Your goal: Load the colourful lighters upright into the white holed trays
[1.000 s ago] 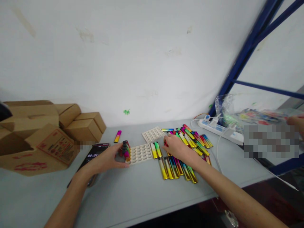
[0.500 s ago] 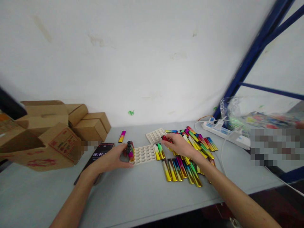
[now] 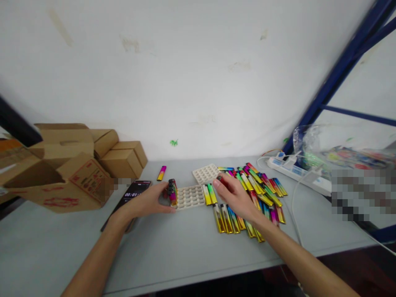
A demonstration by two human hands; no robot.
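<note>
My left hand (image 3: 151,202) is curled round the left end of a white tray of round holes (image 3: 193,197), thumb at its front edge. Several lighters (image 3: 172,192) with black tops stand upright in that end, against my fingers. In my right hand (image 3: 236,196) is a lighter (image 3: 220,178), mostly hidden by the fingers; its dark reddish top shows. This hand is above the right part of the table, over loose shiny lighters (image 3: 256,181) in rainbow colours. Two lighters (image 3: 209,194) lie against the tray's right end.
A second white holed tray (image 3: 206,174) lies behind the first. One pink and yellow lighter (image 3: 161,173) lies apart at the back. On the left are a phone (image 3: 134,190) with a running timer and cardboard boxes (image 3: 77,181). A power strip (image 3: 298,175) with cables lies right.
My right hand has turned, so the lighter in it now points its top toward me. My left hand stays at the tray's end. The whole view has shifted slightly.
</note>
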